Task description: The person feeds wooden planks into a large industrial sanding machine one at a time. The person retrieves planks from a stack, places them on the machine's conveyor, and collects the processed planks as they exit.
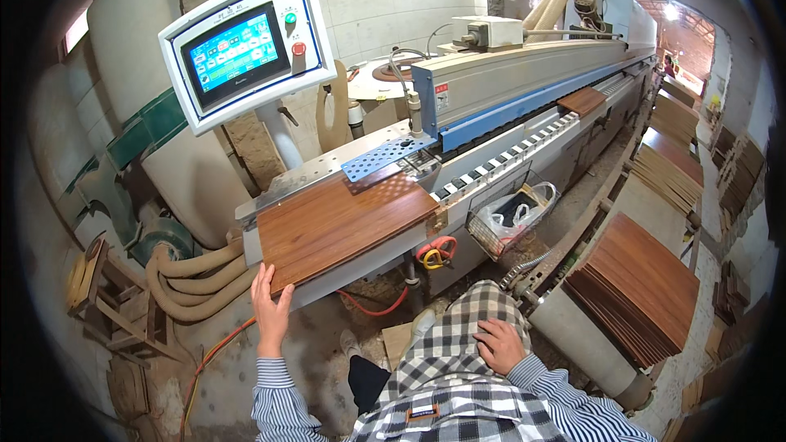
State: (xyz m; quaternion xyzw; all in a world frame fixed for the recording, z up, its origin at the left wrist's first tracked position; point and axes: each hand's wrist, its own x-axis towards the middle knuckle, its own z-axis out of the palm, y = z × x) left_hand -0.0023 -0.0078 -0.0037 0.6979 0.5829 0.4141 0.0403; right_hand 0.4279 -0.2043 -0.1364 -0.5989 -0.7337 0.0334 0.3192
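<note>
At the near left corner of the machine's tabletop [368,263], I see the left hand [270,317] touching a brown wood-grain board [344,229], its fingers spread by the board's end and its thumb at the front edge, resting rather than gripping. The board lies flat, spanning most of the tabletop's near end; a blue perforated plate [381,160] reaches over its far right part, though I cannot tell whether the two touch. The right hand [501,346] lies released, fingers loosely bent, on the person's checked apron [458,344]. Past the tabletop's right edge, a smaller brown panel [583,101] sits farther along the machine. Beyond the tabletop's far left corner stands a lit control screen [237,57]. To the right of the person, a fanned stack of brown boards [647,278] rests on a grey roller [585,345], and a wire basket [483,233] hangs near the tabletop's right end.
</note>
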